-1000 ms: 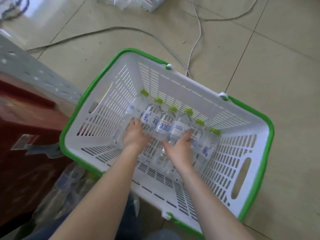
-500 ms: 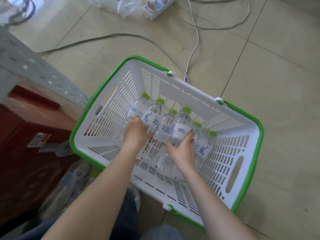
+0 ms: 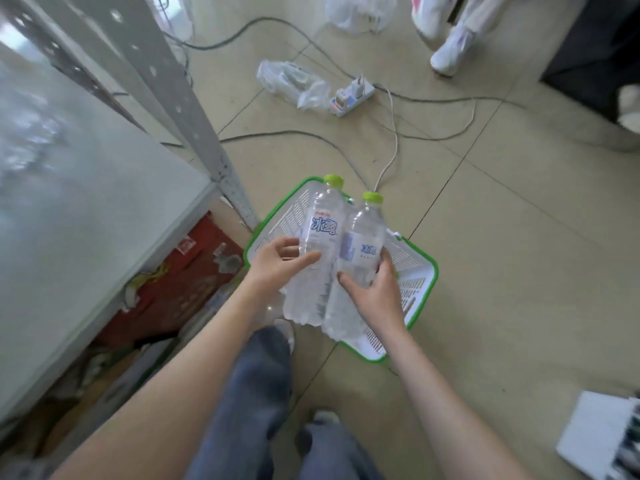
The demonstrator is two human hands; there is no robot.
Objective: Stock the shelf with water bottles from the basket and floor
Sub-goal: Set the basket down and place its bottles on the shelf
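Two clear water bottles with green caps are lifted above the white, green-rimmed basket (image 3: 420, 271) on the floor. My left hand (image 3: 277, 263) grips the left bottle (image 3: 320, 233) around its middle. My right hand (image 3: 375, 292) grips the right bottle (image 3: 363, 244), and the two bottles touch side by side. The basket's inside is mostly hidden behind the bottles and hands. The grey shelf board (image 3: 79, 220) lies to the left, with its perforated metal upright (image 3: 194, 133) at its corner.
A red carton (image 3: 180, 282) sits under the shelf with clutter beside it. Cables, a power strip (image 3: 351, 95) and plastic bags (image 3: 294, 81) lie on the tiled floor beyond the basket. Another person's white shoes (image 3: 446, 53) stand far right. A white box (image 3: 602, 434) sits bottom right.
Both hands have lifted a bottle each out of the basket and raised them. The view has pulled back and up, bringing the shelf board into sight on the left.
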